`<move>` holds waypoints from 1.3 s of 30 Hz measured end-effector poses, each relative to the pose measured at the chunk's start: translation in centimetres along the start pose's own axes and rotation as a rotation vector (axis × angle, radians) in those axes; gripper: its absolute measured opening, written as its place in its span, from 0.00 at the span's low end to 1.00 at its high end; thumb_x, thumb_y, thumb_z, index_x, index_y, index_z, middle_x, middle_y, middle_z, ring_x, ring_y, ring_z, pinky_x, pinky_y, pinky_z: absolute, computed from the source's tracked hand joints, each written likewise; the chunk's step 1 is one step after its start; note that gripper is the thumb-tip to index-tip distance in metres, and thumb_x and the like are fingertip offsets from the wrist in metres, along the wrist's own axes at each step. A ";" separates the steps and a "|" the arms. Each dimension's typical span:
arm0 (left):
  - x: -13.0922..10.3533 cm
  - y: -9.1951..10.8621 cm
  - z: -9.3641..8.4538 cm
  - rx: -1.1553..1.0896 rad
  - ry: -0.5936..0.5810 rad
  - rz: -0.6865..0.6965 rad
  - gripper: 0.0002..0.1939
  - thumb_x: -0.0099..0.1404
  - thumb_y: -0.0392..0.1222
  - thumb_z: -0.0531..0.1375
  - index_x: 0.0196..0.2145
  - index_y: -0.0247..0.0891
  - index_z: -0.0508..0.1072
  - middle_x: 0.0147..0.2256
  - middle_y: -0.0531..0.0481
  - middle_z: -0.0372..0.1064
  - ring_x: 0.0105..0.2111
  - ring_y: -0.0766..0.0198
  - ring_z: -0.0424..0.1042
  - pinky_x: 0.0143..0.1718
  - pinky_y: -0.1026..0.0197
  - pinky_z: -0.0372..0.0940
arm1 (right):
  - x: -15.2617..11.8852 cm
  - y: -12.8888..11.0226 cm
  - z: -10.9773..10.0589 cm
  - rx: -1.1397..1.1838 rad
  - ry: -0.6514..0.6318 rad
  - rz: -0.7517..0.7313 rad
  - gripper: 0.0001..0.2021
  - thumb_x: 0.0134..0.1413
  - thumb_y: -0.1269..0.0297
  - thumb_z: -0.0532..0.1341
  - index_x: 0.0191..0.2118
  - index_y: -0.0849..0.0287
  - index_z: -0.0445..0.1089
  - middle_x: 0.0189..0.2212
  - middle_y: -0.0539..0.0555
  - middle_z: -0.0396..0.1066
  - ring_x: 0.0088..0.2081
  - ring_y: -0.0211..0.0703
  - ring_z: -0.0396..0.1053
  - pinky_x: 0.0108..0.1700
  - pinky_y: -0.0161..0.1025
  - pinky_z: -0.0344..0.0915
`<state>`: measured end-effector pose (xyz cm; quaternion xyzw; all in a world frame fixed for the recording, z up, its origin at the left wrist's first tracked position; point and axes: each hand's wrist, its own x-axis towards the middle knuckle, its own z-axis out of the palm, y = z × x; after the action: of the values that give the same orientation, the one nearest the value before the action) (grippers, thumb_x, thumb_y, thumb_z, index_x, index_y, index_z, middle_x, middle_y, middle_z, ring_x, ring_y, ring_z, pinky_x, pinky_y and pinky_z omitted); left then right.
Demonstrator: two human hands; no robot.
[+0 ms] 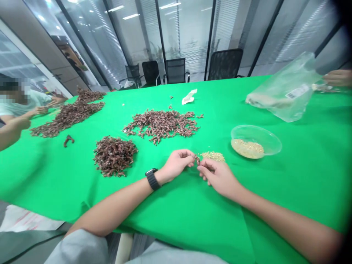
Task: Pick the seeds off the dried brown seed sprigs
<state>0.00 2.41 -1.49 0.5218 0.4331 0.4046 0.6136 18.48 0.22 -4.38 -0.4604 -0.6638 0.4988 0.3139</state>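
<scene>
In front of me, my left hand (178, 163), with a dark watch (152, 179) on its wrist, pinches a small brown knobbly piece (197, 160) at its upper left side. At the lower end, the thumb and fingers of my right hand (220, 178) are closed on the same piece. Just behind my right hand lies a small heap of pale yellowish bits (213, 156). A dense pile of similar brown pieces (114, 156) sits left of my hands, and a wider spread of them (163, 124) lies beyond. Fingers hide part of the held piece.
A clear plastic bowl (271, 141) with pale bits stands to the right, before a clear plastic bag (291, 91). Another person's hand (339, 77) is beside the bag. At left, people's hands are near more brown piles (74, 113). Crumpled white paper (189, 97) lies farther back.
</scene>
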 end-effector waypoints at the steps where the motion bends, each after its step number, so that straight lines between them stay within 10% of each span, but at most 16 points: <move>1: 0.0 -0.1 -0.1 0.025 -0.009 0.012 0.09 0.57 0.41 0.64 0.30 0.32 0.73 0.27 0.52 0.70 0.25 0.71 0.63 0.31 0.65 0.59 | 0.0 0.0 0.0 0.004 -0.004 0.006 0.12 0.61 0.55 0.57 0.31 0.57 0.66 0.23 0.48 0.68 0.20 0.34 0.63 0.20 0.31 0.60; 15: -0.5 1.1 -1.1 0.996 -0.061 0.761 0.07 0.70 0.38 0.55 0.39 0.36 0.72 0.37 0.44 0.72 0.38 0.62 0.70 0.43 0.59 0.66 | 0.4 -1.7 -2.0 0.389 -0.207 0.135 0.23 0.48 0.42 0.66 0.26 0.59 0.66 0.18 0.49 0.68 0.19 0.34 0.64 0.24 0.33 0.62; 28: -0.8 1.0 0.3 -0.206 -0.113 -0.154 0.10 0.59 0.43 0.65 0.31 0.34 0.71 0.24 0.55 0.65 0.21 0.72 0.64 0.25 0.67 0.59 | -0.3 -1.1 -1.4 -0.291 0.050 -0.299 0.13 0.65 0.62 0.55 0.28 0.57 0.64 0.23 0.49 0.69 0.25 0.38 0.63 0.31 0.36 0.56; 39: -0.8 1.1 0.6 -0.154 -0.073 -0.103 0.05 0.58 0.36 0.64 0.31 0.33 0.71 0.22 0.54 0.67 0.21 0.72 0.64 0.25 0.69 0.59 | -0.4 -0.9 -0.6 -0.071 0.037 -0.155 0.13 0.62 0.64 0.56 0.25 0.57 0.64 0.20 0.48 0.68 0.22 0.36 0.62 0.27 0.34 0.55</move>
<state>0.27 1.58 -0.21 0.4646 0.4043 0.3854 0.6871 18.93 0.01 -3.29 -0.4276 -0.7088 0.4407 0.3472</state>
